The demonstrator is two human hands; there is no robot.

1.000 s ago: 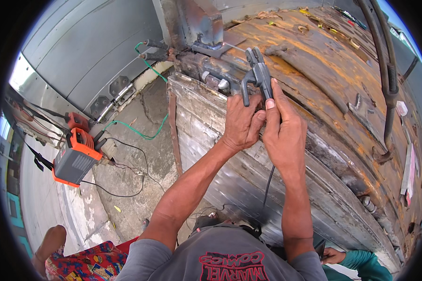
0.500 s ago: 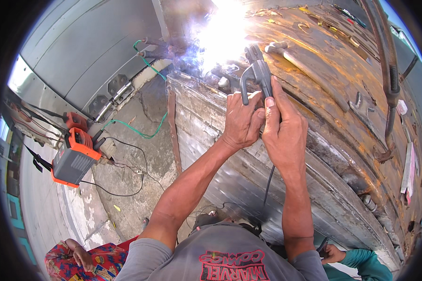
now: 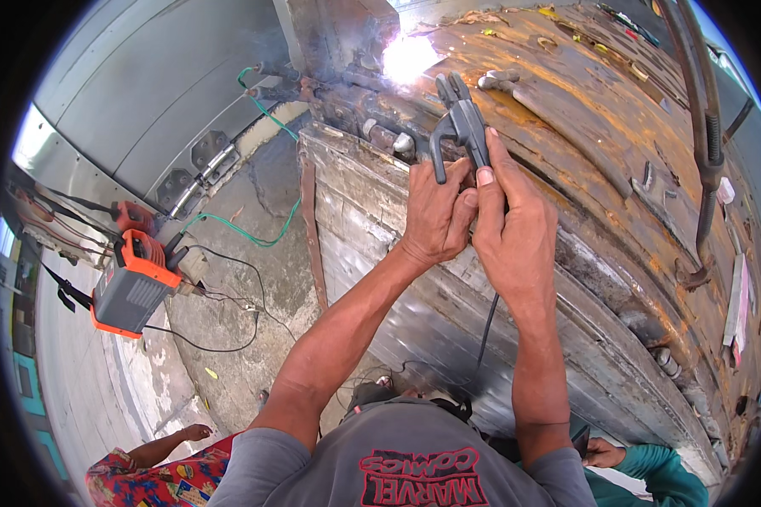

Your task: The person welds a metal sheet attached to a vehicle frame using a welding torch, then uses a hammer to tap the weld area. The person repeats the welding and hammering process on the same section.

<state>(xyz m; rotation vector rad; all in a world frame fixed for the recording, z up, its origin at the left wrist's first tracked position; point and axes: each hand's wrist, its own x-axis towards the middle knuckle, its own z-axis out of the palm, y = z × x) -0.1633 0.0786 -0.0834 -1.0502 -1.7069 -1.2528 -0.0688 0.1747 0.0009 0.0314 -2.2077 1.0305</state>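
My right hand (image 3: pixel 518 221) is closed round the handle of a dark grey welding electrode holder (image 3: pixel 465 127), with the thumb and index finger laid along it. My left hand (image 3: pixel 437 213) is curled against the holder's lower end, close beside the right, and the curved lever reaches down to it. The holder's jaws point away toward a bright welding arc (image 3: pixel 410 59) at the far edge of the rusty metal bed (image 3: pixel 583 152). Glare hides the electrode and the joint. A black cable (image 3: pixel 487 334) hangs below my hands.
A hammer (image 3: pixel 566 139) lies right of the holder. An orange-and-grey welding machine (image 3: pixel 135 283) stands at left, with a green wire (image 3: pixel 262 243) across the concrete. A steel rod (image 3: pixel 708 160) rises at right. People in floral (image 3: pixel 156 469) and teal (image 3: pixel 659 477) clothing stand near the bottom edge.
The arc's glare has shrunk, baring more metal around it. The holder's jaws have moved slightly farther away and left. The person in floral clothing has moved an arm outward.
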